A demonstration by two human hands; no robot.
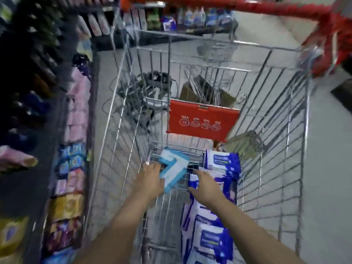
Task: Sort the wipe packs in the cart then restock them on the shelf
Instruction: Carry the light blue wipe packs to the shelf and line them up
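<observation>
Both arms reach down into the wire shopping cart (122, 103). The left grip (152, 180) pinches the light-blue wipe pack (174, 166) by its near edge, with the pack tilted just above the basket floor at about eleven o'clock from the right grip (206, 187). That puts it on the cart's left side, apart from the others, which looks like sorting by colour. The right grip is spread, its fingers straight over the dark-blue wipe packs (209, 237). Motion blur hides whether they touch. Those packs run in a line along the right wall from six o'clock up to one o'clock of that grip, probably gathered there as one kind.

The packs are soft, flat, pillow-shaped pouches of glossy film with white label panels, so they should bend and slide under a light hold. The basket is bare metal grid, open enough for a thin edge to snag. A stiff red plastic seat flap (202, 119) hangs at twelve o'clock. The store shelf (72, 168), filled with soft packets, runs along nine o'clock, still to be restocked.
</observation>
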